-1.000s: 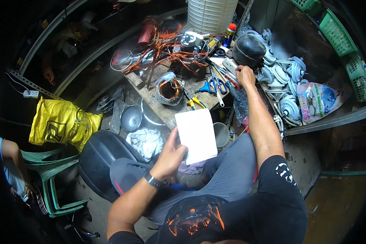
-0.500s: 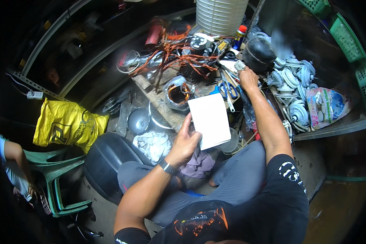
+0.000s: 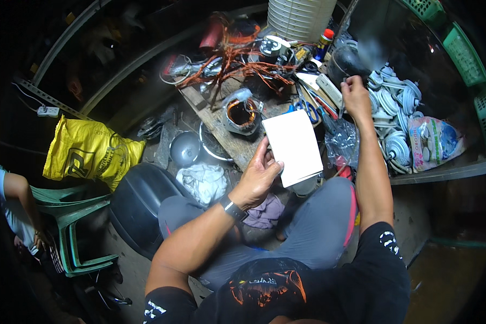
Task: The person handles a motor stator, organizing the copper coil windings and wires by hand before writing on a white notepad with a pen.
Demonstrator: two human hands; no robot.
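Observation:
A white paper pad point(image 3: 296, 148) is in my left hand point(image 3: 258, 178), thumb on its face and fingers behind, above my lap. My right hand point(image 3: 356, 100) reaches out to the workbench's right side, its fingers curled together; what they grip, if anything, is hidden. Just left of it lies a long pale grey bar-shaped thing point(image 3: 329, 90). Blue-handled scissors point(image 3: 309, 110) rest near it. A motor stator with copper windings point(image 3: 241, 114) sits on the wooden board point(image 3: 213, 127) beyond the pad.
Orange-brown wires point(image 3: 254, 70) sprawl across the bench. White pulley-like parts point(image 3: 389, 102) pile up at right beside a dark round pot point(image 3: 344, 60). A red-capped can point(image 3: 324, 44) stands behind. At left are a yellow sack point(image 3: 92, 151), a green chair point(image 3: 73, 216) and another person's arm point(image 3: 24, 200).
My right hand has shifted right, off the pale thing it was touching, and the long bar now shows more fully. The pad and my left hand sit slightly farther right.

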